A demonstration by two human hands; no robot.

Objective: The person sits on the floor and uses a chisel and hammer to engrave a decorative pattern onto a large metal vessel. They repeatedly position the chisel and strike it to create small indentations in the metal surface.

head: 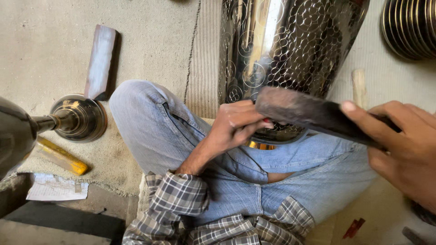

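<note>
The right hand (404, 149) is gripping a dark hammer (313, 113), fingers wrapped closed round its handle, the blunt head hanging just above the left hand (236, 124). The left hand is pinching something small at the lower rim of a tall metal vase (281, 59), fingers closed; what they are holding is too hidden to tell. The vase is lying tilted across the person's lap, its polished wall covered in engraved circles, its lower edge resting on the jeans (181, 136).

Room is tight around the hands: the raised knee is crowding the left side, and the hammer is crossing the vase's lower edge. To the left, a second vase (77, 118) is lying on its side, its round foot just beside the knee. A wooden block (101, 61) is lying just beyond that foot, a yellow tool (61, 156) below it, and a paper (56, 187) near the mat's edge. Stacked metal rings (408, 25) are sitting at the upper right corner. A beige mat (41, 50) is covering the floor.
</note>
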